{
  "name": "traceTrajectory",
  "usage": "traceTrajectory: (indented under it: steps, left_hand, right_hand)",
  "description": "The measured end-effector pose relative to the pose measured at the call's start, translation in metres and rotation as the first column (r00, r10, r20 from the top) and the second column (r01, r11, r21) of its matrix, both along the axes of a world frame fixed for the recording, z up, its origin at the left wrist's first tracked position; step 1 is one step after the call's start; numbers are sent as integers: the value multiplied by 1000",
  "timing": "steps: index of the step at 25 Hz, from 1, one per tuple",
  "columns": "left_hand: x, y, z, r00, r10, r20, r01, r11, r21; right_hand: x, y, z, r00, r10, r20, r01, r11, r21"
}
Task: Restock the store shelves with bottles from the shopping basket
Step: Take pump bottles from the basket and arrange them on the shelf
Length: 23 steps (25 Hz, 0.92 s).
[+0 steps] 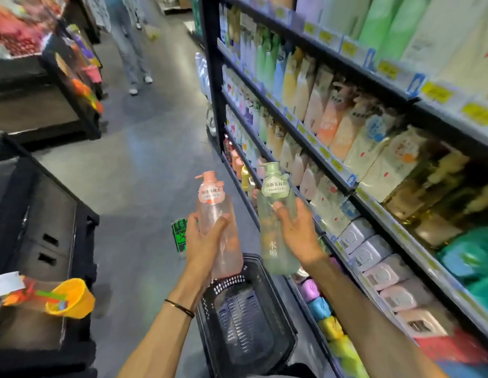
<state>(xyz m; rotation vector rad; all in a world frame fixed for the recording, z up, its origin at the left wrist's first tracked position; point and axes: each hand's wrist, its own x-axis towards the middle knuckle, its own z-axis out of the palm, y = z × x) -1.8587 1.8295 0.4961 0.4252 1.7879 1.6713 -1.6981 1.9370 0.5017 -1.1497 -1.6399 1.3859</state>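
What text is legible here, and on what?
"清新茉莉香": neck label of the green bottle, held by the right hand.
"水" plus one unclear character: lower body of the green bottle.
"…玫瑰香", first characters blurred: neck label of the pink bottle, held by the left hand.
Yellow price tags, shelf packs and the green floor sign: too blurred to read.

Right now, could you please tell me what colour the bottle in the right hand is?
Pale green bottle, best in head view.

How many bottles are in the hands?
2. The pink bottle is in the left hand, the green bottle in the right hand. None looks hidden.
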Motion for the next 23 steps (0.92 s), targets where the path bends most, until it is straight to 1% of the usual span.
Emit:
traceTrajectory:
  steps: [4,6,9,12,15,20,23]
  left_hand:
    - [13,-9,31,973,-225,-42,227,972,57]
    - [31,-10,48,932,-356,-71,361,929,84]
    - [79,-14,70,856,-506,-104,517,845,140]
    - [149,-26,85,746,-658,-100,664,727,175]
    - [226,-48,95,621,-778,-98,779,598,189]
    - [354,-101,99,429,-893,-137,891,393,228]
    - [439,-154,95,344,-917,-199,924,294,243]
  right_hand:
    - [41,-42,32,973,-229,-35,231,970,75]
    - [72,-69,45,932,-363,-10,361,925,120]
    - [124,-106,60,857,-514,-36,512,843,161]
    - [193,-152,76,741,-669,-67,666,716,209]
    - [263,-204,84,636,-764,-110,764,604,229]
    - [376,-300,90,493,-855,-163,858,446,256]
    - [453,-368,92,432,-878,-204,889,377,259]
